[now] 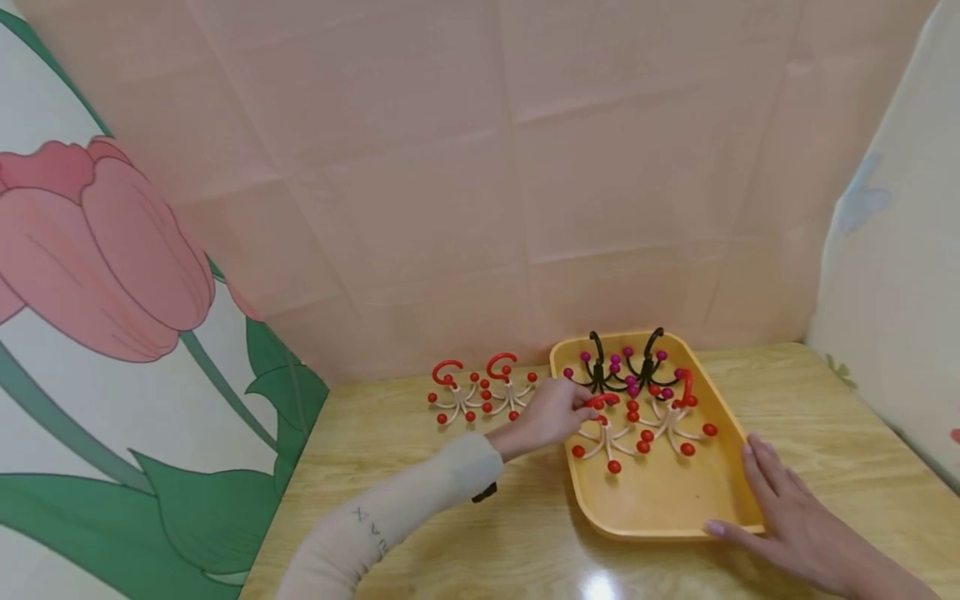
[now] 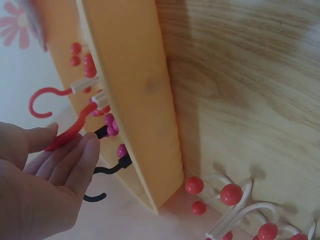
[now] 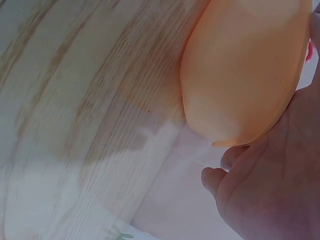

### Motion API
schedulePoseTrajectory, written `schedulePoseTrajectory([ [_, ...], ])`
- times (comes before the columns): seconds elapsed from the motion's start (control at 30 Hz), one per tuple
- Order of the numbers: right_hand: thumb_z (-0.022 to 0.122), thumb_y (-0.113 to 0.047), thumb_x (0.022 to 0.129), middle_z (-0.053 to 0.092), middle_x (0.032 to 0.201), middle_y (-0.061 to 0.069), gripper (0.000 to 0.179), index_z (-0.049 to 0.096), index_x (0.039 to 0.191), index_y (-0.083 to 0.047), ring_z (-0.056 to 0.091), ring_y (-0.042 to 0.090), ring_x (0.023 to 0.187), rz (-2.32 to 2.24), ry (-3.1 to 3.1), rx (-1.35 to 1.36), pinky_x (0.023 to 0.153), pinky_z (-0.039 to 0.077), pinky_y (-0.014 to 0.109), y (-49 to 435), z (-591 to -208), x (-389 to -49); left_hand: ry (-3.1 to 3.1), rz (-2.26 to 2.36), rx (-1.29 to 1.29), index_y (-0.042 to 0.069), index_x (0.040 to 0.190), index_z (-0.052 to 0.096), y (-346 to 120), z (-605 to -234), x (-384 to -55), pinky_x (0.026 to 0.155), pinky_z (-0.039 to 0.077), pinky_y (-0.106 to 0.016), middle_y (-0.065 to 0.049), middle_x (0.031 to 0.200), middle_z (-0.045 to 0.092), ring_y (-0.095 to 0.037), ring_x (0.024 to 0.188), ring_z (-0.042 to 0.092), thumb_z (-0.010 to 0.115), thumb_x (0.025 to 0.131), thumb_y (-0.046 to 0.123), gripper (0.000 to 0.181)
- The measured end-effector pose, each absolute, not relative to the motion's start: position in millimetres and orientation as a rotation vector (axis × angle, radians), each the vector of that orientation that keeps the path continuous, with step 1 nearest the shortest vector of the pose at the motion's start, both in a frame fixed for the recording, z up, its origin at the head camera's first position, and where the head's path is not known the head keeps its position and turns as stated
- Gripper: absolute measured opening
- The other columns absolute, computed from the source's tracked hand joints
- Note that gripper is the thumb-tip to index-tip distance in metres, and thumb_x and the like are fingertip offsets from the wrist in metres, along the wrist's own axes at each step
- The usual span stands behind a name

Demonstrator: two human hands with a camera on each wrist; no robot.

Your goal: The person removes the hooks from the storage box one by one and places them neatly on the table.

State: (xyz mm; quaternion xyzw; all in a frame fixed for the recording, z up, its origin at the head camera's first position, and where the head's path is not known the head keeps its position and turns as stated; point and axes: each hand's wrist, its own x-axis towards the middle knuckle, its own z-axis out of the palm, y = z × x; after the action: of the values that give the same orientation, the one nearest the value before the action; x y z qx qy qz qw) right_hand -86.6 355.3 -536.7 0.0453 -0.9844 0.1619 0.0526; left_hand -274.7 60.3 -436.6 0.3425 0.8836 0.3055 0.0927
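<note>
My left hand (image 1: 551,414) pinches the red hook (image 2: 70,131) of a white multi-arm hanging hook (image 1: 607,440) with red ball tips, over the left side of a yellow tray (image 1: 660,515). Right of it in the tray lies another white hanging hook (image 1: 670,423) with a red hook end. Two black hanging hooks with magenta balls, a left one (image 1: 597,377) and a right one (image 1: 647,372), sit at the tray's far end. My right hand (image 1: 806,525) rests at the tray's near right corner, fingers extended along the outer side and thumb at the front rim.
Two more white hanging hooks with red balls, one farther left (image 1: 457,402) and one nearer the tray (image 1: 510,396), stand on the wooden table (image 1: 405,500) left of the tray. A pink cloth backdrop (image 1: 420,208) rises behind; a tulip-printed panel (image 1: 135,333) flanks the left.
</note>
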Motion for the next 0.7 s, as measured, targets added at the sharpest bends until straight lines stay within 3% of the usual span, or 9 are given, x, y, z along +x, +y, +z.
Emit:
schedulePoseTrajectory([
  [0.13, 0.069, -0.056, 0.097, -0.015, 0.172, 0.032, 0.116, 0.002, 0.163, 0.012, -0.010, 0.053, 0.160, 0.501, -2.991, 0.128, 0.105, -0.032, 0.012, 355.3, -536.7, -88.4, 2.612, 0.987, 0.993, 0.008, 0.102, 0.083, 59.4, -439.3, -274.8, 0.042, 0.032, -0.015, 0.003, 0.085, 0.081, 0.000, 0.046, 0.047, 0.070, 0.102, 0.014, 0.014],
  [0.3, 0.068, -0.057, 0.097, -0.017, 0.171, 0.033, 0.118, -0.001, 0.163, 0.012, -0.007, 0.059, 0.157, 0.513, -3.019, 0.103, 0.101, -0.029, 0.011, 355.4, -537.7, -88.4, 2.609, 1.055, 0.982, 0.010, 0.101, 0.084, 58.8, -443.3, -274.1, 0.043, 0.037, -0.014, 0.000, 0.095, 0.084, 0.001, 0.051, 0.056, 0.073, 0.100, 0.015, 0.012],
  [0.57, 0.068, -0.056, 0.098, -0.021, 0.171, 0.030, 0.116, -0.001, 0.163, 0.011, -0.008, 0.059, 0.157, 0.538, -3.016, 0.105, 0.105, -0.028, 0.018, 355.6, -538.0, -88.1, 2.627, 1.089, 0.951, 0.015, 0.108, 0.084, 59.2, -445.4, -273.9, 0.045, 0.040, -0.015, 0.000, 0.101, 0.084, 0.002, 0.056, 0.060, 0.075, 0.099, 0.018, 0.014],
  [0.7, 0.067, -0.056, 0.098, -0.019, 0.171, 0.032, 0.116, -0.001, 0.163, 0.012, -0.007, 0.060, 0.156, 0.541, -3.021, 0.100, 0.103, -0.028, 0.016, 355.8, -537.9, -88.2, 2.621, 1.114, 0.928, 0.014, 0.110, 0.084, 60.3, -447.0, -274.1, 0.050, 0.047, -0.014, -0.001, 0.103, 0.084, 0.005, 0.065, 0.065, 0.077, 0.098, 0.018, 0.015],
])
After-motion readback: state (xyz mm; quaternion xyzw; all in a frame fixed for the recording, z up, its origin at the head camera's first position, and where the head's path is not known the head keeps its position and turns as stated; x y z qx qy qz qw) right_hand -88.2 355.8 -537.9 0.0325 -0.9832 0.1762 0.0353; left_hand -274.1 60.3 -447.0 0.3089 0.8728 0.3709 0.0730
